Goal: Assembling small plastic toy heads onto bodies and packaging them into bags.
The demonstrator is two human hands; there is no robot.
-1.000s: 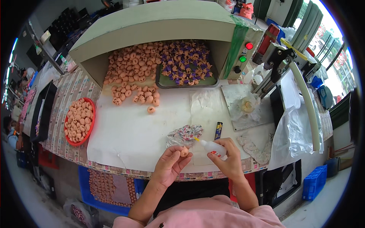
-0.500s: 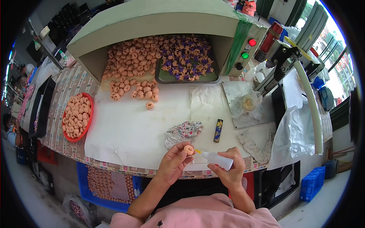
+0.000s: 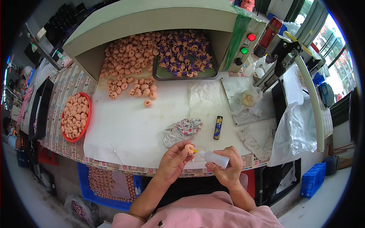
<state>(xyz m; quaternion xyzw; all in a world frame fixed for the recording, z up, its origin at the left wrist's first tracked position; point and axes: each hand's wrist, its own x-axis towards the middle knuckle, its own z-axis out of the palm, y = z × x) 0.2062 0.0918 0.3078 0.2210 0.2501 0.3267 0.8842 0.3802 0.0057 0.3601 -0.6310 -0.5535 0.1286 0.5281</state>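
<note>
Pinched in the fingertips of my left hand (image 3: 172,161) is a small peach-coloured hollow piece (image 3: 189,148), round with an opening in its face. My right hand (image 3: 230,167) is wrapped round a white squeeze bottle (image 3: 218,158), tilted so its yellow tip (image 3: 196,151) points left. The tip touches or nearly touches the peach piece; I cannot tell which. Beyond my hands lie a crumpled floral cloth (image 3: 184,130) and a dark blue and yellow lighter (image 3: 218,127).
A pile of similar peach pieces (image 3: 133,57) sits under a box-like hood (image 3: 152,17), beside a tray (image 3: 182,79) of purple-and-peach figures. A red basket (image 3: 88,117) of pieces stands left. A press (image 3: 279,62) with a metal plate (image 3: 243,117) occupies the right.
The squeeze bottle has moved slightly left, its yellow tip now at the peach piece instead of a little short of it. My left hand has barely moved.
</note>
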